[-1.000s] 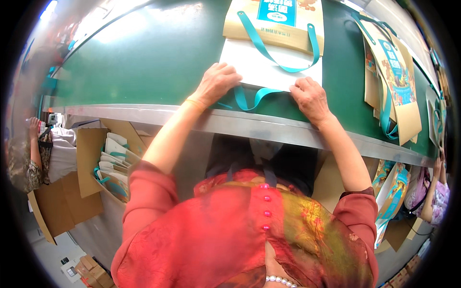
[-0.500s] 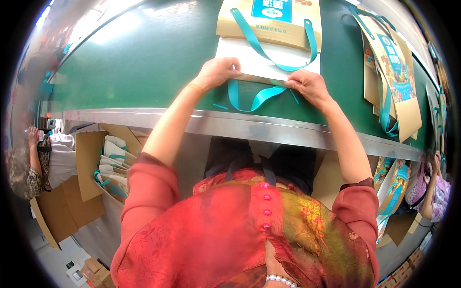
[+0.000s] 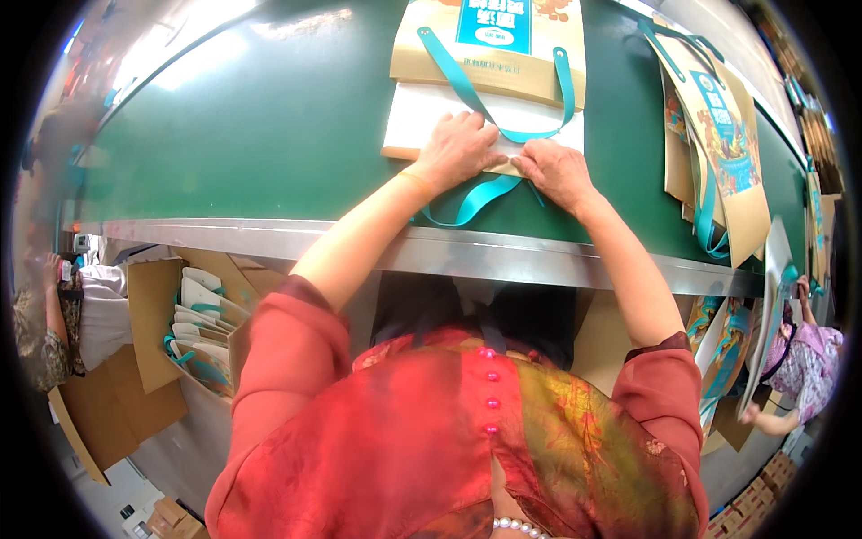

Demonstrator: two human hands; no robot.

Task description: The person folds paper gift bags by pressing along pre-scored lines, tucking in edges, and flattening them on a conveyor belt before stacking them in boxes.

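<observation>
A kraft-coloured paper bag (image 3: pixel 489 72) with a teal printed panel lies flat on the green table, its white inner flap (image 3: pixel 413 112) toward me. One teal ribbon handle (image 3: pixel 453 72) loops over the flap. Another teal ribbon (image 3: pixel 471 205) hangs out beyond the near edge. My left hand (image 3: pixel 458 148) is closed on the bag's near edge, its knuckles over the white flap. Beside it my right hand (image 3: pixel 552 171) pinches the same edge with thumb and fingers. The two thumbs nearly meet, and the fingers hide part of the folded edge.
More kraft bags (image 3: pixel 723 135) with teal handles are stacked on the table at the right. A metal strip (image 3: pixel 269 235) edges the green table (image 3: pixel 242 135). Below left, an open carton (image 3: pixel 154 314) holds several bags. Co-workers stand at far left and at far right (image 3: pixel 799 368).
My left hand has slid right along the bag's edge, close to my right hand. The right hand stays near its place. At far right, a co-worker has shifted, with a large flat piece now beside them.
</observation>
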